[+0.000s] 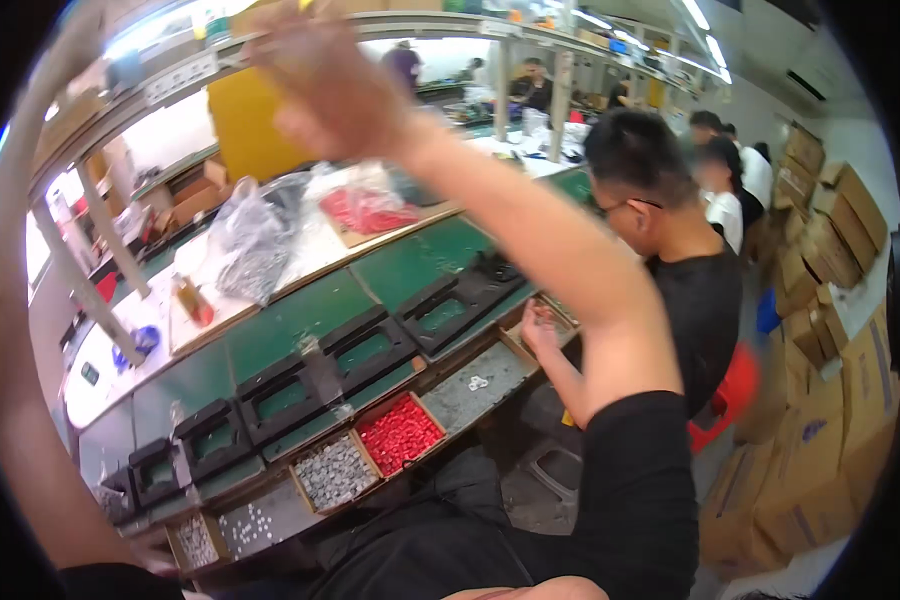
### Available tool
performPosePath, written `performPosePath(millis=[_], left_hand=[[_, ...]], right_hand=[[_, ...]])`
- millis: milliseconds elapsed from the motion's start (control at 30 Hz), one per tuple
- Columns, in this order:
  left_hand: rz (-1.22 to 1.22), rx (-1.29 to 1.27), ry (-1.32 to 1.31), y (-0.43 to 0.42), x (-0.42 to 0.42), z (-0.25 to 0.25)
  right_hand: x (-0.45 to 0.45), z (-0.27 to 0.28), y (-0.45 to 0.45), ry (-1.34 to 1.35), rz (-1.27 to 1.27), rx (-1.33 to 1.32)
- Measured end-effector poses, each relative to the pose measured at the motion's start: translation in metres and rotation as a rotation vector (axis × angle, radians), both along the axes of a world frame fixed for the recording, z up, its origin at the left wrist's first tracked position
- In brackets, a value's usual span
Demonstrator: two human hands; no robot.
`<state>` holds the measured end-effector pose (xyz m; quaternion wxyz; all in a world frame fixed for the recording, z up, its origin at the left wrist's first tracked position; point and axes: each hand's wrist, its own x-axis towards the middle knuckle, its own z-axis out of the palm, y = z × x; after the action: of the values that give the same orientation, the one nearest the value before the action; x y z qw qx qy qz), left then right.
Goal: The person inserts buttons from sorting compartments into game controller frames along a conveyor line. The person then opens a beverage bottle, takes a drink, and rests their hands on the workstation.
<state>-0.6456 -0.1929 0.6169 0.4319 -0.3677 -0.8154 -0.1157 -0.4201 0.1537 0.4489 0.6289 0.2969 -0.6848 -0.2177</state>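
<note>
My right hand (335, 95) is raised at the top, near the shelf rail, and smeared by motion; its fingers and anything in them cannot be made out. My left arm runs up the left edge, and its hand is not clearly visible. Below, black foam frames (280, 400) lie in a row along the green bench (320, 300). At the bench's near edge stand a box of red parts (400, 435), a box of grey parts (338, 472) and a smaller box of pale parts (196, 540).
A co-worker in black (695, 290) sits at the right, one hand at the bench edge. Plastic bags (255, 235) and a bag of red material (365, 210) lie on the white shelf. Cardboard boxes (810, 470) are stacked at the far right.
</note>
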Motion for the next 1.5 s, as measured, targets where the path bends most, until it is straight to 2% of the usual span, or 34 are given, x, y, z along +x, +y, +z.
performPosePath(millis=[33, 100, 200, 300, 400, 500, 733, 933, 1100, 1300, 1500], left_hand=[[-0.022, -0.02, 0.024, -0.016, 0.024, -0.005], [-0.051, -0.072, 0.042, -0.058, 0.07, -0.024], [-0.057, -0.164, -0.005, -0.116, 0.142, -0.064], [-0.052, -0.224, -0.116, -0.168, 0.209, -0.113], [-0.056, -0.247, -0.264, -0.204, 0.266, -0.165], [-0.052, -0.238, -0.416, -0.232, 0.311, -0.212], [-0.006, -0.157, -0.661, -0.261, 0.366, -0.29], [0.046, -0.098, -0.765, -0.277, 0.379, -0.325], [0.071, -0.075, -0.839, -0.282, 0.382, -0.344], [0.097, -0.062, -0.884, -0.283, 0.386, -0.354], [0.115, -0.069, -0.927, -0.279, 0.381, -0.36]], right_hand=[[-0.003, 0.019, 0.017, -0.102, 0.051, -0.025], [0.012, 0.065, 0.033, -0.122, -0.062, -0.004], [0.068, 0.152, 0.059, 0.058, -0.342, 0.063], [0.124, 0.226, 0.081, 0.332, -0.51, 0.114], [0.166, 0.275, 0.106, 0.502, -0.623, 0.128], [0.193, 0.29, 0.131, 0.546, -0.708, 0.092], [0.259, 0.289, 0.177, 0.611, -0.862, -0.037], [0.318, 0.267, 0.214, 0.669, -0.951, -0.204], [0.395, 0.233, 0.248, 0.786, -0.989, -0.463], [0.485, 0.186, 0.273, 1.008, -0.762, -0.971], [0.548, 0.14, 0.29, 1.215, -0.299, -1.295]])
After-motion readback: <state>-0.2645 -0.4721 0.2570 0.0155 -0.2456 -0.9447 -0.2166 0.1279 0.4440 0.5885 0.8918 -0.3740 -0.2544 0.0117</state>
